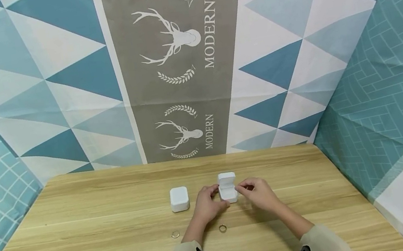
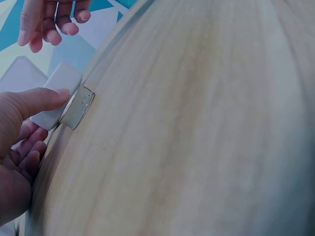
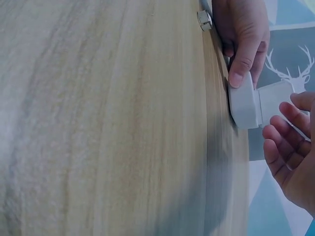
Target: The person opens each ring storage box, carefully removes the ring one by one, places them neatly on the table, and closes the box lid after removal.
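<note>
A small white ring box (image 1: pixel 229 195) stands on the table with its lid (image 1: pixel 227 177) raised. My left hand (image 1: pixel 210 205) grips its base from the left, the thumb along the near side. My right hand (image 1: pixel 258 193) is at the box's right side, thumb and forefinger close to its opening. In the right wrist view the right hand's fingers (image 3: pixel 285 135) are loosely bent, and no held thing shows between them. Nearer me on the table lie a wide silvery ring (image 1: pixel 223 228) and a thinner ring (image 1: pixel 175 234).
A second white box (image 1: pixel 179 199), closed, stands left of my left hand. The wooden table (image 1: pixel 97 240) ends at a patterned cloth backdrop (image 1: pixel 185 101), with more patterned cloth at both sides.
</note>
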`<state>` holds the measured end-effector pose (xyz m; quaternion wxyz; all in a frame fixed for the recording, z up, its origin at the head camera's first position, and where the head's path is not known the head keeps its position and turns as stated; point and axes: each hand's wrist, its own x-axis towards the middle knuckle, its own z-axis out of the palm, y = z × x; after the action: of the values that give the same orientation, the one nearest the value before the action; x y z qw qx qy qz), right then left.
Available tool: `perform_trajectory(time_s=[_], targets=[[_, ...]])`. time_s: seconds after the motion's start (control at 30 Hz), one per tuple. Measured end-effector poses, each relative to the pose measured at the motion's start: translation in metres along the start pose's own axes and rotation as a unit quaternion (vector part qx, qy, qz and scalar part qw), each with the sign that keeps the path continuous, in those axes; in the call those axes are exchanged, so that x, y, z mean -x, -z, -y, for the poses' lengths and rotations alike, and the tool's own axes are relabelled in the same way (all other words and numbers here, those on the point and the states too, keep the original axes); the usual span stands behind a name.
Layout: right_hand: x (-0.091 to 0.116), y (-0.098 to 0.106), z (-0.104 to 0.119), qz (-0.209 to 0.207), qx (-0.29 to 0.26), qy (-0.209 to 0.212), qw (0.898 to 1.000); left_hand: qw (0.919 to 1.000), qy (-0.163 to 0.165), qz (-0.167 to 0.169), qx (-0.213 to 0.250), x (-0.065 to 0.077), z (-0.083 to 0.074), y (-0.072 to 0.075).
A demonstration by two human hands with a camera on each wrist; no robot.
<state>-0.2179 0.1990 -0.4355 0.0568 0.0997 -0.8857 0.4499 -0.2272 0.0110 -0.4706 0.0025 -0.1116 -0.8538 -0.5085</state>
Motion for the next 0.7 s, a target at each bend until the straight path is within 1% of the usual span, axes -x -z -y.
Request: perform_trajectory(time_s=[0.1,0.23,0.4,0.7], targets=[[-0.0008,0.0009,-0.0009,-0.012,0.003,-0.009,1.000,1.0000,0.002,-0.001,0.002,0.0000,-0.0001,0.0000],[-0.0014,0.0020,-0.0012,-0.028,0.010,-0.005,1.000,1.0000,0.005,-0.001,0.003,0.0003,-0.0004,-0.0001],[-0.0016,0.0027,-0.0008,-0.042,0.000,-0.007,0.999,1.0000,0.000,-0.003,-0.006,0.0004,-0.0001,-0.0001],[-0.0030,0.0040,-0.0005,-0.060,-0.023,-0.024,0.998,1.0000,-0.005,-0.003,0.001,0.0008,-0.0001,0.0000]])
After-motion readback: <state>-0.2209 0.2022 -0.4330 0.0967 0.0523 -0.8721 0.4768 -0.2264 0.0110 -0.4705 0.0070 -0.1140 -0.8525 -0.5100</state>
